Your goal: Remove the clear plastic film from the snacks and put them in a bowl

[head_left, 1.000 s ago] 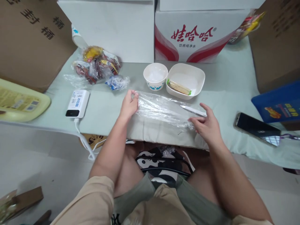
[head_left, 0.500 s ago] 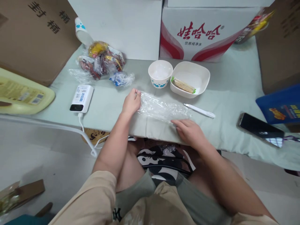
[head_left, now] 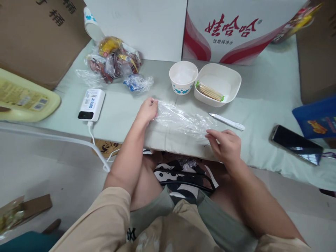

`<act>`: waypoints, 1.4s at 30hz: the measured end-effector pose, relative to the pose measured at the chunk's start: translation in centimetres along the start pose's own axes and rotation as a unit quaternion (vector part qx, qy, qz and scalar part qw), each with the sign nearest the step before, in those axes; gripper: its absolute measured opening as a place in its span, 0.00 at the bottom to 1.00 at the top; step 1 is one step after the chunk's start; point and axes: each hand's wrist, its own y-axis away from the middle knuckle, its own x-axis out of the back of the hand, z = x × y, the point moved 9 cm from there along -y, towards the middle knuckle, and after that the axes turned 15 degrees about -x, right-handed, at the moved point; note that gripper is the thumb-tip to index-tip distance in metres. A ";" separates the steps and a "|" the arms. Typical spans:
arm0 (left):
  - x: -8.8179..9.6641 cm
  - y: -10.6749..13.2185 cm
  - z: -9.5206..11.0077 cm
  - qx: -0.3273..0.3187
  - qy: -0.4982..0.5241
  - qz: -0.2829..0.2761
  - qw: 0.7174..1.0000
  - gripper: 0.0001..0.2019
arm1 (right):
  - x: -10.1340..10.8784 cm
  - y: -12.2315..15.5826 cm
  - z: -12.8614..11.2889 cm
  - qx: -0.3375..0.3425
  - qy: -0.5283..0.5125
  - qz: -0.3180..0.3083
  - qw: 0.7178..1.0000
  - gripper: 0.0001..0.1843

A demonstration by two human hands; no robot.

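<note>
A clear plastic bag (head_left: 181, 119) lies flat and crinkled on the pale green table (head_left: 126, 115). My left hand (head_left: 147, 110) is closed, pinching the bag's left end. My right hand (head_left: 225, 146) rests at the bag's right end with curled fingers touching the plastic near the table's front edge. Just beyond the bag lies a white pen-like stick (head_left: 227, 121). Behind it stand a round paper bowl (head_left: 183, 77) and a white square bowl (head_left: 217, 84) holding a green-wrapped pack of crackers (head_left: 209, 91).
A white power bank (head_left: 91, 104) with a cable lies at the left. A pile of wrapped snacks (head_left: 114, 59) sits behind it. A phone (head_left: 296, 144) and a blue packet (head_left: 316, 117) lie at the right. Cardboard boxes (head_left: 39, 35) and white cartons (head_left: 236, 28) line the back.
My right hand slid left along the bag and pressed it flat, then drew back right to the bag's end. The left hand kept its pinch. The camera tilted slightly.
</note>
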 end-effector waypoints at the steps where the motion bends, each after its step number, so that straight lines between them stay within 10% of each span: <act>1: 0.1 -0.1 -0.1 0.000 0.004 0.001 1.000 0.10 | -0.2 0.3 -0.4 0.018 0.014 -0.024 0.999 0.09; 7: 0.1 0.2 0.3 0.005 0.045 -0.027 0.999 0.11 | -1.9 2.4 -0.8 -0.029 -0.026 -0.366 0.930 0.15; 13: -3.8 2.2 4.5 -0.054 0.186 -0.205 0.959 0.11 | -1.8 -3.8 1.3 -0.153 -0.154 -0.197 0.956 0.19; 16: -5.2 3.2 5.9 -0.064 0.222 -0.265 0.936 0.14 | -7.2 -4.3 -0.1 -0.164 -0.271 -0.333 0.888 0.35; 20: -4.9 3.3 5.5 -0.060 0.223 -0.261 0.937 0.18 | -11.1 -1.7 -2.0 -0.210 -0.306 -0.496 0.785 0.14; 29: -3.9 3.3 4.6 -0.075 0.289 -0.271 0.915 0.45 | -8.7 -2.7 -0.3 -0.286 -0.361 -0.357 0.813 0.14; 38: -2.2 1.8 3.1 0.001 0.411 -0.005 0.912 0.33 | -6.9 -1.9 2.0 -0.316 -0.370 -0.236 0.841 0.28; 42: -7.2 5.8 4.1 0.073 0.502 -0.132 0.852 0.45 | -6.5 -1.9 3.5 -0.331 -0.353 -0.177 0.857 0.32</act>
